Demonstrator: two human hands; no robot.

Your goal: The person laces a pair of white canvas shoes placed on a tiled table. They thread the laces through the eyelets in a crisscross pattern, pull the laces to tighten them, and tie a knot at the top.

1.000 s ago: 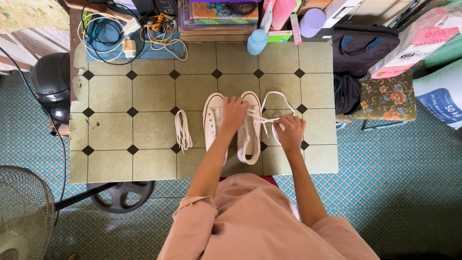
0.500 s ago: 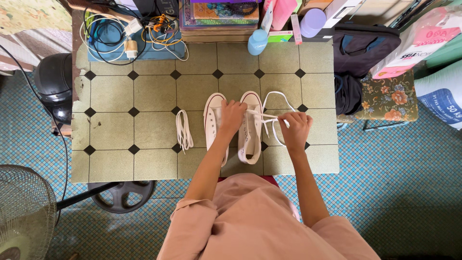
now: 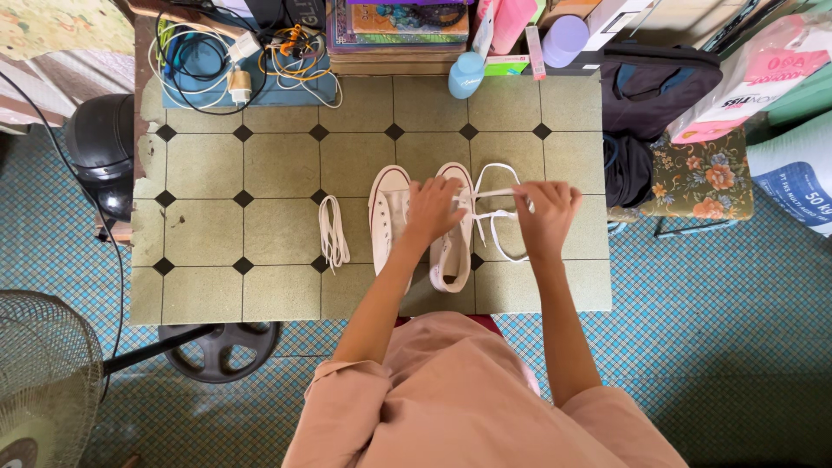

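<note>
1. We see the right-hand white shoe (image 3: 452, 232) standing near the middle of the tiled table (image 3: 277, 165), toe pointing away from us, touching its mate, the left-hand white shoe (image 3: 389, 215).
2. Our left hand (image 3: 433, 208) lies flat over the laced part of the right-hand shoe, fingers spread and pressing it down, not closed around anything.
3. Our right hand (image 3: 548, 212) pinches one end of the white lace (image 3: 496, 192) and draws it sideways, taut from the eyelets.
4. Compared with a second ago, the right hand has travelled up and outward to the right, and the strand between shoe and fingers has straightened; we judge that slack is being pulled through an eyelet. The rest of the lace loops loosely on the table beside the shoe.
5. A spare lace (image 3: 331, 231) lies bundled to the left of the pair, apart from both hands.
6. To the right, the pulling hand is near the table's right edge, so there is little tabletop left that way; to the left, several tiles are open.
7. At the far edge sit tangled cables (image 3: 234, 52), stacked books (image 3: 394, 39) and a pale blue bottle (image 3: 466, 74), well apart from the shoes.
</note>
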